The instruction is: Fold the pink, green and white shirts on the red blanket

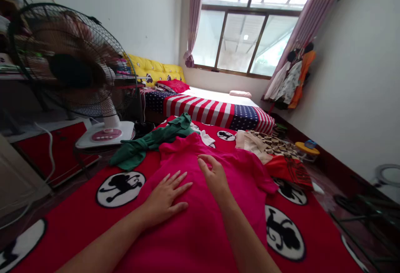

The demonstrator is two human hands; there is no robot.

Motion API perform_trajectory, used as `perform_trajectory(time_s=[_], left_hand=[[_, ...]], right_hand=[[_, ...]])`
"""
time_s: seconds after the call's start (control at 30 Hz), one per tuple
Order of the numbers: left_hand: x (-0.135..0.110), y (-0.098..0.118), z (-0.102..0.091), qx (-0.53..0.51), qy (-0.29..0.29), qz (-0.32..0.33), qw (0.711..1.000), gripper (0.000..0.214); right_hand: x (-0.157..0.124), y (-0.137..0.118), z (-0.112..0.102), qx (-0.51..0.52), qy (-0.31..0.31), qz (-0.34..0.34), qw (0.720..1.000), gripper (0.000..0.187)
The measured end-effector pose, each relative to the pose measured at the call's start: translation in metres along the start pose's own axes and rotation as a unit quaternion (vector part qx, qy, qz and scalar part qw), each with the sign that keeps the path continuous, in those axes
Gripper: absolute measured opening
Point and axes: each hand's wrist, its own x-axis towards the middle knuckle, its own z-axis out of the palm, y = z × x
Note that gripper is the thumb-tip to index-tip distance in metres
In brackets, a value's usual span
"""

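Observation:
A bright pink short-sleeved T-shirt (pixel 200 219) lies spread on a red blanket (pixel 84 227) printed with black figures in white ovals. My left hand (pixel 165 198) rests flat on the shirt's left half, fingers spread. Over the upper middle of the shirt is my right hand (pixel 214 177), its fingers bent and the thumb apart from the index finger, with nothing seen between them. Whether this hand touches the cloth I cannot tell. Beyond the shirt's left shoulder lies a crumpled green garment (pixel 156 140). A beige and brown patterned garment (pixel 268 144) lies past the right sleeve.
At the left a fan (pixel 71 69) stands on a stool, its blades blurred. A red garment (pixel 290 171) lies at the blanket's right edge. Behind is a bed with a stars-and-stripes cover (pixel 203 110). Clothes (pixel 293 77) hang by the window. A yellow stool (pixel 308 148) stands right.

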Motion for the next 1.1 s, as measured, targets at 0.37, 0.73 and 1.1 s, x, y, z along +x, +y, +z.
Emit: perform_trajectory(time_s=[0.37,0.73,1.1], left_hand=[[0.003,0.002,-0.012,-0.165,0.017,-0.039,0.985,0.049],[0.042,-0.079,-0.059,-0.094,0.176,-0.304,0.932,0.019],[0.037,-0.094,-0.061,0.060,0.196,-0.276,0.939,0.023]], right_hand=[[-0.001,0.086,0.009,-0.456,-0.127,0.031,0.880,0.060],[-0.001,0.089,0.011,-0.442,-0.099,0.015,0.892,0.059],[-0.002,0.092,0.011,-0.432,-0.088,0.009,0.898,0.059]])
